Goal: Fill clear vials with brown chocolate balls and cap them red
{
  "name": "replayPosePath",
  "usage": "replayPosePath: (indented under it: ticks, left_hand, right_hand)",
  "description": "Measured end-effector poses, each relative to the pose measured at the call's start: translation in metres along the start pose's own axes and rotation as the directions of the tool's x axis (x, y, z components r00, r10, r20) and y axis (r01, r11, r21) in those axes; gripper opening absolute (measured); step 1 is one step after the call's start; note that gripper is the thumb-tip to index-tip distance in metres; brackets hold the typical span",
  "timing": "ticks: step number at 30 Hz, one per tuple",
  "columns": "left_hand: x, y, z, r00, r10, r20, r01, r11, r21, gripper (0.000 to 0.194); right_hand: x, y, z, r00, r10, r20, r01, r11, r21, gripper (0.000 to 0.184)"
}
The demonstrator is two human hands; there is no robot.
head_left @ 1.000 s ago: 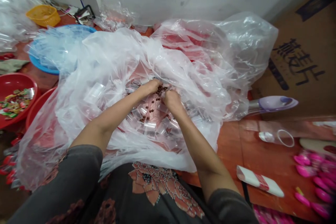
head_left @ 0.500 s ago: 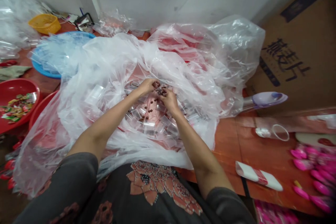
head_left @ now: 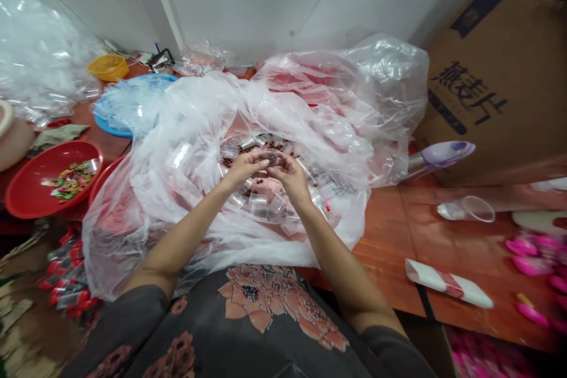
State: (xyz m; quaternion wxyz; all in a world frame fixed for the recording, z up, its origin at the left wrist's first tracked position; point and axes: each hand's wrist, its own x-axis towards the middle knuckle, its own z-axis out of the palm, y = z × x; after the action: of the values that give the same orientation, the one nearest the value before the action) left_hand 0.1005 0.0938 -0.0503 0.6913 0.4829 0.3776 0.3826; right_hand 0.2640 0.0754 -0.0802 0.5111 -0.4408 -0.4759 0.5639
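One camera is riding on the person's head, facing forward and down over the shirt (head_left: pixel 283 301). It is looking from fairly near, with the left hand (head_left: pixel 245 168) and right hand (head_left: pixel 291 177) falling around the middle of the view. It is also taking in the table (head_left: pixel 383 242) and the wall (head_left: pixel 252 6) behind — a red bowl (head_left: pixel 29 183) is showing at the left, a cardboard box (head_left: pixel 505 82) at the right. The right edge is coming out soft, perhaps blurred.

Heaped clear containers (head_left: pixel 259 207), plastic sheeting (head_left: pixel 186 109), a red basin (head_left: pixel 29 186) and a carton (head_left: pixel 514 88) suggest a workshop.
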Motion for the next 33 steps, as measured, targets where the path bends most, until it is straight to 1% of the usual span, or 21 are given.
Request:
replayPosePath:
  ticks: [2, 5, 8, 10, 11, 13, 14, 15, 17, 19, 21, 22, 23, 24, 25, 26, 27, 28, 29, 30, 33]
  left_hand:
    - [-0.010, 0.000, 0.001, 0.999, 0.007, -0.044, -0.009, 0.999, -0.053, 0.055]
    - [-0.026, 0.004, 0.001, 0.995, -0.004, -0.099, -0.006, 0.996, -0.093, 0.051]
    - [-0.040, 0.009, -0.003, 0.993, 0.011, -0.113, -0.023, 0.994, -0.104, 0.048]
    - [-0.046, 0.010, -0.006, 0.990, 0.024, -0.137, -0.040, 0.992, -0.118, 0.046]
    - [-0.047, 0.010, -0.008, 0.988, 0.025, -0.151, -0.044, 0.991, -0.127, 0.046]
    - [-0.049, 0.008, -0.010, 0.984, 0.020, -0.174, -0.046, 0.989, -0.143, 0.045]
    - [-0.049, 0.007, -0.011, 0.984, 0.014, -0.179, -0.041, 0.989, -0.146, 0.045]
    - [-0.049, 0.006, -0.012, 0.984, 0.007, -0.180, -0.033, 0.989, -0.144, 0.045]
    - [-0.049, 0.004, -0.013, 0.983, -0.014, -0.182, -0.011, 0.990, -0.139, 0.044]
    - [-0.050, 0.001, -0.014, 0.982, -0.041, -0.182, 0.016, 0.990, -0.139, 0.044]
    - [-0.051, -0.003, -0.015, 0.983, -0.069, -0.168, 0.043, 0.988, -0.150, 0.045]
    - [-0.051, -0.005, -0.015, 0.984, -0.079, -0.157, 0.054, 0.986, -0.158, 0.045]
    - [-0.052, -0.007, -0.015, 0.986, -0.085, -0.144, 0.061, 0.984, -0.166, 0.045]
    - [-0.052, -0.009, -0.014, 0.987, -0.089, -0.131, 0.066, 0.983, -0.171, 0.046]
    - [-0.053, -0.011, -0.014, 0.988, -0.089, -0.122, 0.068, 0.983, -0.170, 0.046]
    - [-0.053, -0.013, -0.013, 0.989, -0.086, -0.117, 0.067, 0.985, -0.161, 0.047]
    - [-0.053, -0.015, -0.011, 0.990, -0.081, -0.114, 0.064, 0.987, -0.145, 0.047]
    - [-0.053, -0.017, -0.009, 0.991, -0.074, -0.112, 0.060, 0.990, -0.126, 0.047]
    - [-0.053, -0.019, -0.008, 0.992, -0.065, -0.109, 0.053, 0.993, -0.108, 0.047]
    - [-0.053, -0.019, -0.006, 0.993, -0.056, -0.102, 0.047, 0.995, -0.092, 0.047]
    - [-0.055, -0.020, 0.001, 0.997, -0.022, -0.073, 0.018, 0.998, -0.057, 0.046]
  right_hand:
    - [-0.003, 0.004, -0.007, 1.000, -0.008, -0.011, 0.007, 0.998, -0.058, 0.061]
    - [0.003, 0.014, -0.026, 0.997, -0.019, -0.068, 0.006, 0.981, -0.196, 0.046]
    - [0.019, 0.025, -0.045, 0.993, -0.015, -0.116, -0.034, 0.914, -0.404, 0.037]
    - [0.032, 0.029, -0.051, 0.993, -0.030, -0.113, -0.041, 0.813, -0.581, 0.037]
    - [0.039, 0.030, -0.051, 0.995, -0.040, -0.086, -0.029, 0.737, -0.675, 0.037]
    - [0.052, 0.031, -0.046, 1.000, -0.029, 0.008, 0.024, 0.569, -0.822, 0.037]
    - [0.059, 0.032, -0.043, 0.998, -0.009, 0.062, 0.058, 0.502, -0.863, 0.035]
    - [0.064, 0.034, -0.039, 0.994, 0.016, 0.112, 0.092, 0.457, -0.885, 0.032]
    - [0.074, 0.038, -0.031, 0.981, 0.058, 0.183, 0.142, 0.426, -0.893, 0.025]
    - [0.080, 0.043, -0.027, 0.972, 0.084, 0.220, 0.165, 0.424, -0.890, 0.020]
    - [0.081, 0.044, -0.024, 0.970, 0.096, 0.223, 0.165, 0.412, -0.896, 0.021]
    - [0.079, 0.042, -0.024, 0.975, 0.085, 0.207, 0.153, 0.419, -0.895, 0.024]
    - [0.074, 0.038, -0.023, 0.983, 0.051, 0.176, 0.133, 0.459, -0.879, 0.026]
    - [0.068, 0.031, -0.022, 0.991, 0.000, 0.137, 0.115, 0.537, -0.836, 0.028]
    - [0.060, 0.023, -0.020, 0.994, -0.056, 0.094, 0.108, 0.641, -0.760, 0.029]
    - [0.051, 0.013, -0.018, 0.993, -0.107, 0.056, 0.117, 0.747, -0.654, 0.029]
    - [0.041, 0.003, -0.016, 0.989, -0.145, 0.031, 0.139, 0.832, -0.537, 0.028]
    - [0.030, -0.008, -0.014, 0.985, -0.171, 0.030, 0.166, 0.882, -0.442, 0.025]
    - [0.019, -0.017, -0.012, 0.981, -0.189, 0.053, 0.194, 0.896, -0.398, 0.023]
    - [0.010, -0.025, -0.011, 0.974, -0.209, 0.086, 0.226, 0.890, -0.397, 0.020]
    - [-0.012, -0.039, -0.012, 0.943, -0.275, 0.187, 0.332, 0.790, -0.515, 0.018]
